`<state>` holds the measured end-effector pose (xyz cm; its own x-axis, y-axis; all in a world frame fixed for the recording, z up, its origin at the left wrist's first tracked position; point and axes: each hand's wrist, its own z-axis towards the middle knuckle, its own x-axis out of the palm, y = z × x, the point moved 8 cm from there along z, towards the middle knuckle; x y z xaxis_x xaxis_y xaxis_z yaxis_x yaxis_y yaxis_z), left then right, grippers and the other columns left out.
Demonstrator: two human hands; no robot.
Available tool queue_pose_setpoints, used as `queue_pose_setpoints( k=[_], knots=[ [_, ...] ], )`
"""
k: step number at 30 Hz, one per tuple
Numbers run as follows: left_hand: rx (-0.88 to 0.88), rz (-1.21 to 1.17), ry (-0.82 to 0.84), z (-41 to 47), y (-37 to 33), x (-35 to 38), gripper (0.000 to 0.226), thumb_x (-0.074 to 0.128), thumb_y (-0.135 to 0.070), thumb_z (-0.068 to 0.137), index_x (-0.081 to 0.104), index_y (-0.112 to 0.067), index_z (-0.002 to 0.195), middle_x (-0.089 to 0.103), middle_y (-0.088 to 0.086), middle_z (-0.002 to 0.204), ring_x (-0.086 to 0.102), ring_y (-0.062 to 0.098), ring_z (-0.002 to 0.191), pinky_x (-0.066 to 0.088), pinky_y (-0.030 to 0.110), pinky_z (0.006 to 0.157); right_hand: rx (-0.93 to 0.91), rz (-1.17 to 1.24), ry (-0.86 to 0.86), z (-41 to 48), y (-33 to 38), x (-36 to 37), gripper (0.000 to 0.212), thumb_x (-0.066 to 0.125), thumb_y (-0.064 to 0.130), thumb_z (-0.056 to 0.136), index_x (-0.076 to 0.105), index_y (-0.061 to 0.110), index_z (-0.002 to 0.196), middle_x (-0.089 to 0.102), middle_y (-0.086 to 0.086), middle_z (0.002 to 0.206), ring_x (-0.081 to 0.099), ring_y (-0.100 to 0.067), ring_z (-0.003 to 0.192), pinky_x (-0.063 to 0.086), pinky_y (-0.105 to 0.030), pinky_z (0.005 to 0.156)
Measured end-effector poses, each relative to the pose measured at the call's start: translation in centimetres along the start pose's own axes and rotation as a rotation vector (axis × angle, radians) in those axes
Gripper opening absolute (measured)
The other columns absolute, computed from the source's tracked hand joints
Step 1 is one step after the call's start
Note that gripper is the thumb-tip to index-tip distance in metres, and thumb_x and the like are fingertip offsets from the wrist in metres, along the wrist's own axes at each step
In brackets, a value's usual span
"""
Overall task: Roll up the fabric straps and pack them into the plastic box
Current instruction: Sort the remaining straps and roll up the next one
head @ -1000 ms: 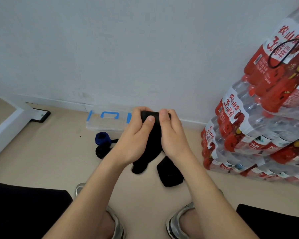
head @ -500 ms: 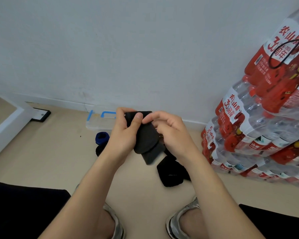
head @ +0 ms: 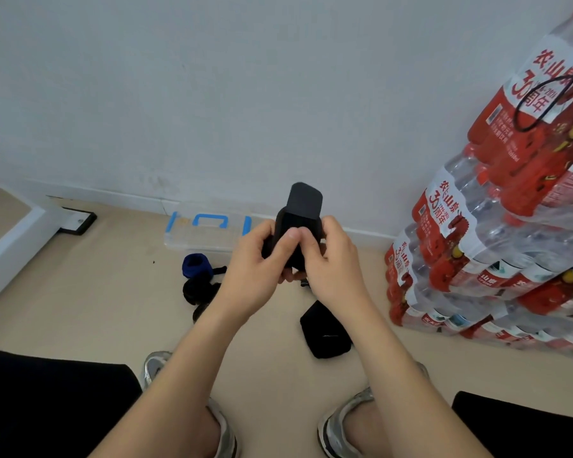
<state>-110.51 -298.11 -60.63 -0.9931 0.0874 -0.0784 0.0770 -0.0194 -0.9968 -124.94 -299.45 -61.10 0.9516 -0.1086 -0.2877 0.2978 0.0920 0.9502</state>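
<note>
Two hands work together: left hand (head: 255,262) and right hand (head: 333,271) both pinch a black fabric strap (head: 303,206), its free end upright, likely to keep the roll tight. The plastic box (head: 199,238) sits on the floor (head: 106,312) just beyond.

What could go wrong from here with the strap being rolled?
1. The black strap has a free end standing above both thumbs, not wound in. If the left hand or right hand slackens, the roll may spring loose.
2. The plastic box looks closed, and both hands are occupied. Freeing one to open it could let the roll unwind.
</note>
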Motion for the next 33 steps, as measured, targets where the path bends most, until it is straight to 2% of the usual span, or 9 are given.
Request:
queue_pose_setpoints(
  k=[3, 6, 9, 12, 17, 21, 24, 29, 33],
  knots=[
    [0.031, 0.085, 0.043, 0.0, 0.3, -0.1, 0.016, 0.052, -0.028, 0.115, 0.061, -0.016, 0.108, 0.065, -0.002, 0.076, 0.059, 0.018, 0.067, 0.050, 0.034, 0.066, 0.096, 0.116, 0.138, 0.1, -1.1, 1.2, 0.016, 0.052, 0.034, 0.113, 0.052, 0.021, 0.102, 0.073, -0.017, 0.090, 0.073, -0.037, 0.069, 0.054, -0.036, 0.052],
    [0.054, 0.113, 0.066, -0.4, 0.3, 0.3, 0.014, 0.052, -0.023, 0.113, 0.054, -0.023, 0.127, 0.067, -0.014, 0.089, 0.061, 0.011, 0.072, 0.055, 0.030, 0.070, 0.269, 0.308, 0.310, -0.6, -2.7, 2.6, 0.023, 0.044, 0.040, 0.114, 0.053, 0.018, 0.115, 0.074, -0.010, 0.079, 0.067, -0.029, 0.057, 0.047, -0.032, 0.046],
    [0.055, 0.137, 0.062, -0.5, 0.4, 1.1, 0.028, 0.050, -0.030, 0.106, 0.054, -0.029, 0.133, 0.066, -0.011, 0.107, 0.063, 0.016, 0.092, 0.058, 0.040, 0.087, 0.167, 0.317, 0.256, -0.3, -2.8, 2.2, 0.012, 0.045, 0.026, 0.115, 0.050, 0.016, 0.112, 0.070, 0.006, 0.080, 0.063, -0.016, 0.058, 0.044, -0.029, 0.047],
    [0.047, 0.279, 0.005, 0.1, 0.6, 0.7, 0.021, 0.049, -0.042, 0.110, 0.058, -0.028, 0.124, 0.060, -0.006, 0.114, 0.062, 0.022, 0.108, 0.055, 0.040, 0.091, 0.028, 0.299, 0.157, 0.1, -2.2, 1.7, 0.005, 0.049, 0.018, 0.113, 0.053, 0.017, 0.115, 0.072, 0.002, 0.096, 0.068, -0.014, 0.072, 0.053, -0.029, 0.060],
    [-0.125, 0.258, -0.014, 0.3, 2.6, -0.2, 0.019, 0.055, -0.040, 0.112, 0.056, -0.021, 0.114, 0.072, 0.002, 0.098, 0.064, 0.009, 0.069, 0.053, 0.029, 0.066, 0.083, 0.236, 0.155, -0.4, -3.4, 2.3, 0.017, 0.050, 0.029, 0.101, 0.056, 0.022, 0.116, 0.075, 0.005, 0.105, 0.072, -0.016, 0.087, 0.057, -0.031, 0.070],
    [-0.048, 0.265, 0.157, 0.1, 2.4, 1.0, 0.014, 0.056, -0.019, 0.112, 0.054, -0.016, 0.126, 0.073, 0.001, 0.111, 0.068, 0.005, 0.093, 0.052, 0.021, 0.081, 0.166, 0.306, 0.142, -0.5, -5.0, 2.4, 0.037, 0.055, 0.047, 0.099, 0.055, 0.014, 0.117, 0.073, 0.002, 0.101, 0.070, -0.013, 0.087, 0.057, -0.033, 0.071],
    [-0.060, 0.247, 0.185, -0.1, 2.8, 1.7, 0.020, 0.054, -0.016, 0.112, 0.049, -0.015, 0.131, 0.068, 0.003, 0.124, 0.067, 0.008, 0.112, 0.052, 0.025, 0.093, 0.201, 0.358, 0.112, -0.3, -5.5, 2.2, 0.036, 0.061, 0.041, 0.099, 0.056, 0.010, 0.115, 0.071, -0.016, 0.108, 0.067, -0.019, 0.092, 0.057, -0.043, 0.079],
    [-0.018, 0.275, 0.178, -0.3, 3.2, 1.7, 0.050, 0.053, -0.005, 0.104, 0.023, -0.030, 0.136, 0.059, 0.004, 0.097, 0.060, -0.001, 0.069, 0.051, 0.016, 0.067, 0.534, 0.732, 0.410, -1.6, -7.2, 4.1, 0.034, 0.055, 0.024, 0.112, 0.061, 0.002, 0.137, 0.073, -0.018, 0.125, 0.066, -0.034, 0.118, 0.046, -0.054, 0.107],
    [-0.009, 0.302, 0.196, -0.7, 3.9, 2.5, 0.054, 0.053, -0.020, 0.096, 0.026, -0.042, 0.137, 0.055, 0.001, 0.111, 0.059, -0.005, 0.090, 0.051, 0.016, 0.086, 0.498, 0.796, 0.461, -1.7, -7.4, 3.0, 0.028, 0.056, 0.009, 0.108, 0.060, -0.003, 0.133, 0.072, -0.026, 0.130, 0.071, -0.034, 0.119, 0.059, -0.047, 0.101]
  ],
)
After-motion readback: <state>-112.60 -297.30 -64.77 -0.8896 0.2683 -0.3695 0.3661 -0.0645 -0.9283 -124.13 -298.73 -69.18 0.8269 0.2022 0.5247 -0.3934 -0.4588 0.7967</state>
